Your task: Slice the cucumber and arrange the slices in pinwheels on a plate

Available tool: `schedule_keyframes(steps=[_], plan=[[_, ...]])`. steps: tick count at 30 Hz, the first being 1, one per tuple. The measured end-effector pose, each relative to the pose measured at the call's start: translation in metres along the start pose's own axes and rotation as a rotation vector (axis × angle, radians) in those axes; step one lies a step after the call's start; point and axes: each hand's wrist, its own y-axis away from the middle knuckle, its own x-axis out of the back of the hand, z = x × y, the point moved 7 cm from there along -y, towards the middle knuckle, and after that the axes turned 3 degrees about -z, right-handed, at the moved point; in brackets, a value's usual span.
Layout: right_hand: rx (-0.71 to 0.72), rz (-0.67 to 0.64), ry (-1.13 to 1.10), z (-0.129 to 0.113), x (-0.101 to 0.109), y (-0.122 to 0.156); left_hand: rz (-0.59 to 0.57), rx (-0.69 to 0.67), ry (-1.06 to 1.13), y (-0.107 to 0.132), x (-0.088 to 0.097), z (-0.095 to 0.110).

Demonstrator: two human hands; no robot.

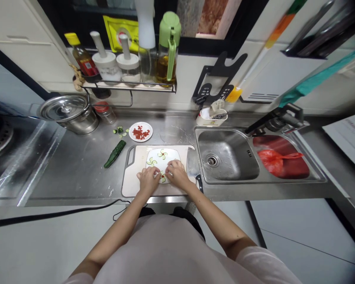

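My left hand (pixel 149 179) and my right hand (pixel 177 173) meet over the near part of a white plate (pixel 159 163), fingertips closed in a pinch. Whatever they pinch is too small to make out. Between them lies a pinwheel of cucumber slices (pixel 162 179) with red bits at its centre. Two similar cucumber pinwheels (pixel 162 154) sit farther back on the plate. Under the plate is a pale cutting board (pixel 133 179). A cleaver (pixel 193 163) rests along the board's right side, its black handle toward me.
Behind the board stands a small dish (pixel 131 132) of red pieces. Cut cucumber pieces (pixel 120 129) and a longer cucumber piece (pixel 115 154) lie left. A lidded pot (pixel 79 118) is farther left. On the right, a double sink (pixel 233 157) holds a red plastic bag (pixel 272 161).
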Motion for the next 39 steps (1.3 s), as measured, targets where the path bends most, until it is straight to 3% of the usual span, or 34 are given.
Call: schedule_keyframes(steps=[18, 31, 39], plan=[[0.022, -0.013, 0.024, -0.011, -0.007, -0.003, -0.003, -0.016, -0.016, 0.001, -0.009, 0.002], [-0.067, 0.214, -0.105, 0.014, 0.051, -0.015, 0.189, -0.058, 0.113, 0.004, 0.015, 0.002], [-0.066, 0.285, -0.128, 0.016, 0.067, -0.060, 0.209, -0.028, 0.148, 0.003, 0.023, 0.000]])
